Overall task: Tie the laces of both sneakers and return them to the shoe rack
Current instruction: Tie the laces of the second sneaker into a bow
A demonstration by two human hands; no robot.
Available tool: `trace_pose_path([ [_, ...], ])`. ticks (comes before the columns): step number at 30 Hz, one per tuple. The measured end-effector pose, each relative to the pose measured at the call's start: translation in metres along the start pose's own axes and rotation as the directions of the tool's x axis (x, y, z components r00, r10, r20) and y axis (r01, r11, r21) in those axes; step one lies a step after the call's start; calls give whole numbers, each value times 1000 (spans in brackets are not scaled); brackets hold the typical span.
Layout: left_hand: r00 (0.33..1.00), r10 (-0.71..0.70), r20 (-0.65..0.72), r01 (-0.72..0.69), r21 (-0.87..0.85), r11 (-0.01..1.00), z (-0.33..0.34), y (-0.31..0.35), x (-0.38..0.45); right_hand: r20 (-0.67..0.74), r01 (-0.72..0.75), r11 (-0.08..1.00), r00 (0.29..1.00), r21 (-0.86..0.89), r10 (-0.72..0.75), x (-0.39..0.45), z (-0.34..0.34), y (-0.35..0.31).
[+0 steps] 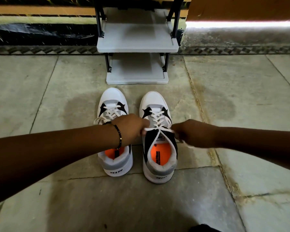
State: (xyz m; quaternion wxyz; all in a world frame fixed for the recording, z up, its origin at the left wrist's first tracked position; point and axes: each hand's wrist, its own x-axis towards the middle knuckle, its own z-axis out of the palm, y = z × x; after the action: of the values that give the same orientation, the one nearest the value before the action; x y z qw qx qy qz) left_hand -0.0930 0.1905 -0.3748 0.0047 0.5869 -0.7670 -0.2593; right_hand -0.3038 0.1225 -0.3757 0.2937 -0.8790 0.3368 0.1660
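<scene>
Two white, grey and black sneakers with orange insoles stand side by side on the floor, toes pointing away from me. Over the right sneaker (157, 153) my left hand (131, 129) pinches one white lace end and my right hand (189, 133) pinches the other; the laces (157, 129) cross between them and are pulled apart sideways. My left forearm, with a beaded bracelet at the wrist, covers the middle of the left sneaker (113, 104), whose lace loops hang loose at its left side. The grey shoe rack (137, 46) stands just beyond the toes, its shelves bare.
The floor is worn stone slabs (57, 97) with stains and cracked joints. Behind the rack runs a patterned border strip and a dark wall base (40, 34). A brown board (241, 9) leans at the top right.
</scene>
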Motion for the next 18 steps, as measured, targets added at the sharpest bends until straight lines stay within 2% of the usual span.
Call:
trace_pose_path([
  [1, 999, 14, -42, -20, -153, 988, 1, -1, -2, -2, -28, 949, 1000, 315, 30, -2, -5, 0],
  [2, 996, 12, -85, -38, -303, 952, 1, 0, -4, -31, -15, 828, 999, 560, 39, -4, -9, 0],
  [4, 992, -33, -118, -37, -547, 837, 0, 5, -5, -108, 54, 582, 992, 812, 59, -5, -16, -2],
  [6, 989, -101, -109, -15, -753, 658, 0, 15, -2, -139, 83, 427, 985, 900, 101, 0, -16, -11],
  [8, 977, -199, -78, 25, -884, 466, -1, 25, 4, -129, 66, 313, 974, 948, 184, 8, -16, -23],
  [12, 955, -294, -38, -14, -997, 82, 0, 38, 8, -98, 44, 197, 958, 979, 269, 18, -19, -37],
  [13, 952, -302, -47, -35, -998, 47, 1, 38, 7, -93, 42, 193, 960, 980, 264, 19, -20, -38],
  [14, 951, -303, -58, -42, -997, 59, 4, 38, 6, -86, 32, 202, 961, 979, 264, 20, -21, -38],
  [18, 960, -262, -100, -37, -972, 232, 11, 33, 3, -71, -13, 270, 951, 963, 301, 22, -20, -35],
])
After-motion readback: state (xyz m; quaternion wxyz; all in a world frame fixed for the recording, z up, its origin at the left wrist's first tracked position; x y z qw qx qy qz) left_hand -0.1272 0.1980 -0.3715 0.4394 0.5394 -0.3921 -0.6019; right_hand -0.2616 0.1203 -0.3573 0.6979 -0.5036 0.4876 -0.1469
